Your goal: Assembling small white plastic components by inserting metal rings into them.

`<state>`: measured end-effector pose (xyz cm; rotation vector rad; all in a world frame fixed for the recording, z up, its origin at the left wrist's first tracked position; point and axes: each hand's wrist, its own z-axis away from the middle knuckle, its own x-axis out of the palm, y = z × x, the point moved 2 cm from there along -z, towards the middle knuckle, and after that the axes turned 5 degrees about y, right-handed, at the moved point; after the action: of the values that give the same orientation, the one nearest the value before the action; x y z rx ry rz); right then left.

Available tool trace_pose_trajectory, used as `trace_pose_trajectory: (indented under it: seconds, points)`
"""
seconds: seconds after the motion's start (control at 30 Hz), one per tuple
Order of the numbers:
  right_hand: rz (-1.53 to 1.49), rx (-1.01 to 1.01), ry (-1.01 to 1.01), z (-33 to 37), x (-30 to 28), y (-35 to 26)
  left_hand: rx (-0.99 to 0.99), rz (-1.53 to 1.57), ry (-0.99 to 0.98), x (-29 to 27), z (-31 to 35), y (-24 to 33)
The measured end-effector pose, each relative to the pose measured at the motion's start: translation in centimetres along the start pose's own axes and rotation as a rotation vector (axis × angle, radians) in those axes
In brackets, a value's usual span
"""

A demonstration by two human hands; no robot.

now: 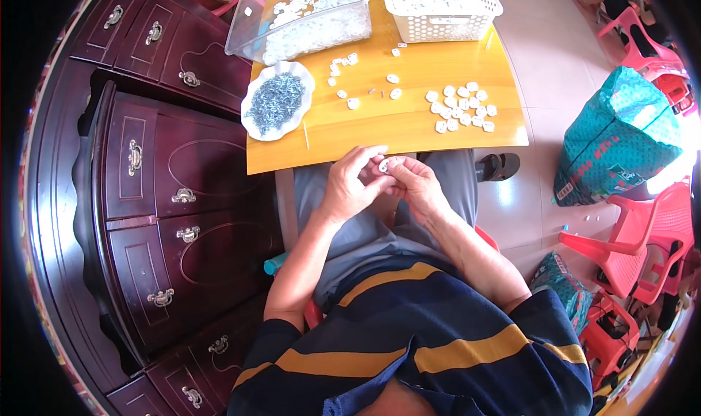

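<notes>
Just off the table's near edge, above my lap, both hands meet around a small white plastic piece (384,166) with dark holes in it. My right hand (418,188) pinches the piece between thumb and fingers. From the other side, my left hand (349,182) curls its forefinger and thumb about the same piece; its other fingertips are hidden. Close by on the table lie a few loose white pieces (353,104) and two tiny metal bits (382,94). A larger group of similar white pieces (464,104) lies to the right.
A white scalloped dish (307,87) of small metal screws stands at the table's left, with a thin stick (306,135) beside it. Behind are a clear bin (244,25) and a cream basket (445,29), both holding white pieces. Dark cabinets (204,168) flank the left; a teal bag (617,139) and red chairs (628,230) stand right.
</notes>
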<state>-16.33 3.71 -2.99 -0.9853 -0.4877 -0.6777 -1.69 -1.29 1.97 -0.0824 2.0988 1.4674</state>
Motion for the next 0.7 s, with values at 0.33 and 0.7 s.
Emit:
trace_pose_trajectory:
  seconds: [0.33, 0.7]
  points:
    - [-0.165, 0.039, 0.003, -0.2, -0.7, 1.0, 0.292, -0.487, 0.072, 0.5, 0.1, 1.3]
    - [-0.129, 0.071, -0.023, 0.1, -0.2, 0.6, 0.151, -0.253, -0.034, -0.3, -0.2, 0.8]
